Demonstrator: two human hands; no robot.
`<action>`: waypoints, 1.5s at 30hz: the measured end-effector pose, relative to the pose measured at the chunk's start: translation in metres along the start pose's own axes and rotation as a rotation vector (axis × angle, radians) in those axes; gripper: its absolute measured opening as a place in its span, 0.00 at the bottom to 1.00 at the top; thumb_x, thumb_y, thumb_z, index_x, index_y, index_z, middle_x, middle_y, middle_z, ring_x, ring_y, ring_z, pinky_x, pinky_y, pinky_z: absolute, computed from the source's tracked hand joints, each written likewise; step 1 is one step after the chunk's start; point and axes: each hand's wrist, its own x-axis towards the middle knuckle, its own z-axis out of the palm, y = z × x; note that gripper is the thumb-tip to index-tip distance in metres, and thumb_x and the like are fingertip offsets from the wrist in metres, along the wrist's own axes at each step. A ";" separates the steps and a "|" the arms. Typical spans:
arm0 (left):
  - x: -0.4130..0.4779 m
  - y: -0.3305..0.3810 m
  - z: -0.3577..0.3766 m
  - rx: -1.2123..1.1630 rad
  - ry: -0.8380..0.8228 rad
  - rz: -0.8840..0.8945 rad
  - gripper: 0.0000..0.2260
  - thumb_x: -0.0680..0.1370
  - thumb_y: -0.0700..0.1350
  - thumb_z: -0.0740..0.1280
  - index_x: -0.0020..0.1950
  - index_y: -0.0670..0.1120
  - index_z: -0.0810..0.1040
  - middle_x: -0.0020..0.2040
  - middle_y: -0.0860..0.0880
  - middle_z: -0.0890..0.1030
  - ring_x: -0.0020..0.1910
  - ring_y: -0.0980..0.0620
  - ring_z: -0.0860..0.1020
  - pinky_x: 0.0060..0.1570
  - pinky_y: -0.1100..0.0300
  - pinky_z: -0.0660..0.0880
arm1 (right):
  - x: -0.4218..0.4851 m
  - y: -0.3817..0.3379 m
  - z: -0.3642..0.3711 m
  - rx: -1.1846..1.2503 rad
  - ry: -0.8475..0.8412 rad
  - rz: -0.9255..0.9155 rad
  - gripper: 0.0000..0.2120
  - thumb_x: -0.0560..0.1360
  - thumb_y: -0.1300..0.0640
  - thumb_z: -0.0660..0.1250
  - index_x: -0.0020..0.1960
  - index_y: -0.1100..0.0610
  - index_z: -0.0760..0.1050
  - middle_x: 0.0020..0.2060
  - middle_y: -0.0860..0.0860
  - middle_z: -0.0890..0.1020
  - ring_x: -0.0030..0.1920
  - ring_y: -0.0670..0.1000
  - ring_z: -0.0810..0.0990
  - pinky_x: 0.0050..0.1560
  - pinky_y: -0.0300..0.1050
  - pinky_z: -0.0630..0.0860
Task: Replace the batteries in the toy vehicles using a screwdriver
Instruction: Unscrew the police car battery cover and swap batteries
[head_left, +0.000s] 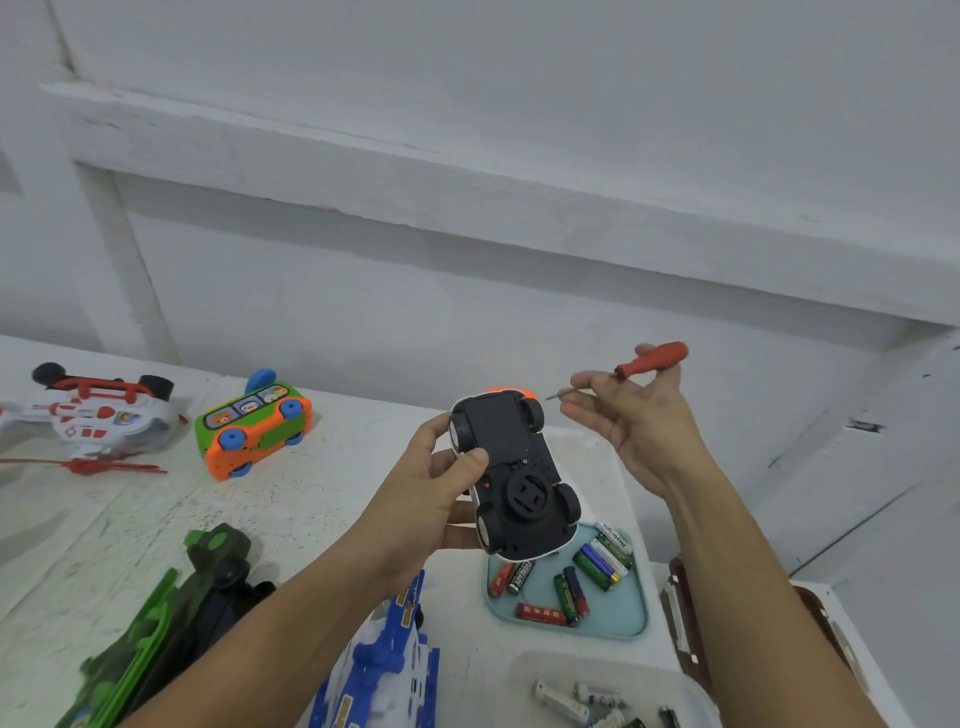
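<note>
My left hand (441, 483) grips a white and orange toy car (511, 473) turned upside down above the table, its black underside and four wheels facing me. To the car's right, my right hand (639, 415) is raised with the palm towards me and the fingers mostly spread. A red-handled screwdriver (649, 361) lies between its thumb and fingers, the metal tip pointing left at the car's upper wheel without touching it. Below the car stands a pale blue tray (623, 623) with several batteries (597, 564).
On the white table (337, 467) are an overturned white and red toy helicopter (88, 410), an orange and green toy bus (254, 426), a green camouflage toy (171, 613) and a blue and white toy (384, 665). A white tray (524, 670) with more batteries sits at the front right.
</note>
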 end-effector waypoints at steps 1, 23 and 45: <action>0.000 0.000 0.000 -0.010 0.004 0.003 0.17 0.82 0.44 0.62 0.69 0.57 0.67 0.53 0.47 0.84 0.45 0.38 0.84 0.40 0.48 0.82 | -0.013 -0.003 0.007 0.011 -0.033 -0.040 0.22 0.77 0.69 0.63 0.61 0.50 0.58 0.41 0.61 0.83 0.41 0.61 0.84 0.46 0.54 0.83; -0.009 0.002 0.003 -0.171 0.009 -0.004 0.15 0.81 0.43 0.64 0.67 0.54 0.70 0.53 0.44 0.84 0.44 0.37 0.85 0.37 0.48 0.82 | -0.067 0.025 0.027 -0.126 -0.012 -0.272 0.22 0.71 0.64 0.65 0.53 0.46 0.57 0.40 0.59 0.85 0.41 0.57 0.85 0.50 0.45 0.81; -0.012 0.003 0.007 -0.116 0.021 -0.054 0.11 0.82 0.45 0.62 0.61 0.59 0.71 0.55 0.43 0.83 0.43 0.37 0.84 0.46 0.40 0.81 | -0.072 0.020 0.020 -0.129 -0.088 -0.221 0.29 0.65 0.48 0.79 0.54 0.43 0.61 0.41 0.62 0.84 0.41 0.62 0.85 0.51 0.50 0.80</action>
